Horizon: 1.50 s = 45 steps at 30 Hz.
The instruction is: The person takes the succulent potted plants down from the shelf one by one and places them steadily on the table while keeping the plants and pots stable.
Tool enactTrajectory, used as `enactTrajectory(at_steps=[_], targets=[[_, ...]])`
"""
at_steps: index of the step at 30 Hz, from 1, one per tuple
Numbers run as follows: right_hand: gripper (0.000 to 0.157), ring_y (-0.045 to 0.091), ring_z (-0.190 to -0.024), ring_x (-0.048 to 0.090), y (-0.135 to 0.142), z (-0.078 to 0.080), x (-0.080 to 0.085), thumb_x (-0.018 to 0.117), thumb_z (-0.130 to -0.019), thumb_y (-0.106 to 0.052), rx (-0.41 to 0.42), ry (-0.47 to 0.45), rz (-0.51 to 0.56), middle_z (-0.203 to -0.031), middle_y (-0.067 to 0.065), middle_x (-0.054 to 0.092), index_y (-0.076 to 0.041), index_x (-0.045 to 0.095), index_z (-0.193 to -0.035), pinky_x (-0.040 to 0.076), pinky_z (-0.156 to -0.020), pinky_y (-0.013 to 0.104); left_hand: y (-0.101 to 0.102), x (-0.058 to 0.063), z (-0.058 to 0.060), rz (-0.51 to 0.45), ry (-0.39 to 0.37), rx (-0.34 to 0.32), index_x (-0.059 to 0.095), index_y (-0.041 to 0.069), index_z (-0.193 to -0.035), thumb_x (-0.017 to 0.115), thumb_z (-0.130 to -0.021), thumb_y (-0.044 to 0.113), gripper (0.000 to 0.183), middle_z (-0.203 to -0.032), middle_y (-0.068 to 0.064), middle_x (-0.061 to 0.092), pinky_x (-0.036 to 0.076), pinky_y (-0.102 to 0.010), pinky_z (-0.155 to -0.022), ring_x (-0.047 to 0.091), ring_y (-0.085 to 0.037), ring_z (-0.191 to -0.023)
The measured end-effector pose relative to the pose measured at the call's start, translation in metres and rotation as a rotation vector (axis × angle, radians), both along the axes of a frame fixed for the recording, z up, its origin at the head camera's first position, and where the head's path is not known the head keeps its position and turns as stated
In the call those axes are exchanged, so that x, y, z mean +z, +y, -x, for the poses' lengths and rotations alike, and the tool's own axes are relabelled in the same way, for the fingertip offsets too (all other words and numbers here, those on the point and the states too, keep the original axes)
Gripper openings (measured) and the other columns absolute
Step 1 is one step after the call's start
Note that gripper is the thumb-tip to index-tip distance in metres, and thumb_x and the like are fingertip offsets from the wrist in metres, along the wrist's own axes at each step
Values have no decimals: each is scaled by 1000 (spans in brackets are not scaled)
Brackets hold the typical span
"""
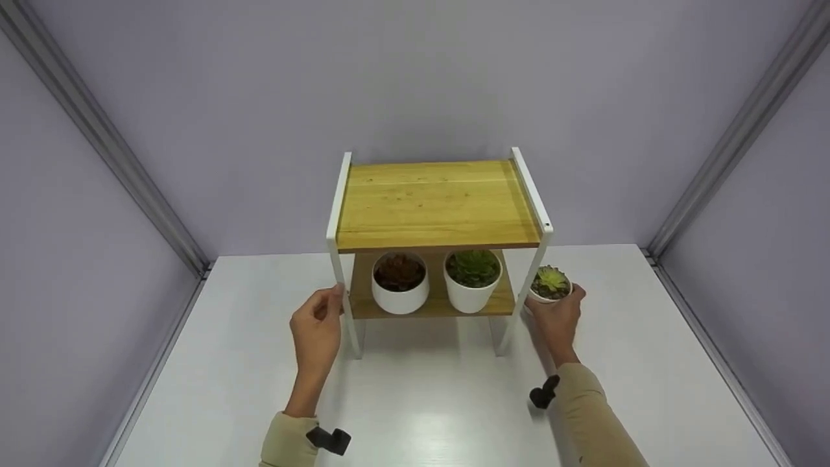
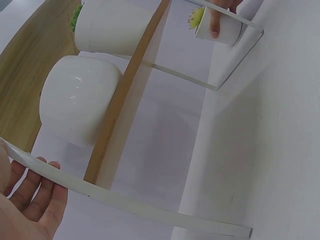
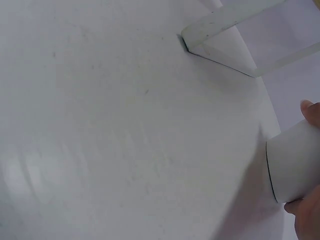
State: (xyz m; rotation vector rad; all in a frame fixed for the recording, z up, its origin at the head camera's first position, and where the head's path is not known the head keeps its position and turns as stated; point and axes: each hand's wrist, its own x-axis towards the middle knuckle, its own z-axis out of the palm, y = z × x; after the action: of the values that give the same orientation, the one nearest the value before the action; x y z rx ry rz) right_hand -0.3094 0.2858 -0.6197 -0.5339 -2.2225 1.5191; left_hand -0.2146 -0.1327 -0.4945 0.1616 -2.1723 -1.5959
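A two-tier shelf stand (image 1: 441, 204) has wooden boards and a white frame. My left hand (image 1: 316, 327) grips its left front leg; in the left wrist view the fingers (image 2: 40, 195) curl behind the white bar. To the right of the stand, my right hand (image 1: 556, 318) holds a small potted succulent (image 1: 550, 283), yellow-green in a white pot. The right wrist view shows fingertips on both sides of that pot (image 3: 295, 160). On the lower board sit a reddish-brown potted succulent (image 1: 400, 298) and a green potted succulent (image 1: 470, 295), both in white pots.
The stand and the pot in my right hand are at the back of a white table (image 1: 415, 415). Behind it rises a pale wall (image 1: 415, 78), with side walls and grey metal corner rails (image 1: 104, 130) left and right. The stand's upper board holds nothing.
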Motion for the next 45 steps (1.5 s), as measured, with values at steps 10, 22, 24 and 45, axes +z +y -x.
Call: enactTrajectory(at_steps=[10,22,24,45], targets=[[106,45,-148,45,-2,-2,-1,90,-80,-26,12,-12,-2,-155,34,43,1,20,-155,38,-123,58,-1,1,0,0,11,-15,79,9,-107,61,-107,41,37,-105,-10,79,58,-29,-89,74,-22,-94],[112,44,-152,39,-4,-2,2,90,-82,-28,24,5,-6,-159,31,38,4,17,-160,33,-127,57,-2,-1,-2,-3,8,-12,79,11,-107,62,-107,40,34,-103,-7,79,58,-36,-89,73,-20,-94],[114,44,-153,38,-4,-2,4,91,-82,-27,23,19,-7,-160,32,36,5,15,-161,31,-128,57,-2,-1,-1,-5,5,-12,79,11,-107,62,-107,41,35,-104,-6,79,58,-36,-90,73,-19,-94],[121,46,-154,32,-5,-10,23,93,-79,-29,-13,25,12,-164,32,27,5,12,-163,29,-129,57,-1,0,0,-26,12,-33,78,3,-112,61,-107,43,43,-107,-11,78,58,-41,-94,73,-24,-96]])
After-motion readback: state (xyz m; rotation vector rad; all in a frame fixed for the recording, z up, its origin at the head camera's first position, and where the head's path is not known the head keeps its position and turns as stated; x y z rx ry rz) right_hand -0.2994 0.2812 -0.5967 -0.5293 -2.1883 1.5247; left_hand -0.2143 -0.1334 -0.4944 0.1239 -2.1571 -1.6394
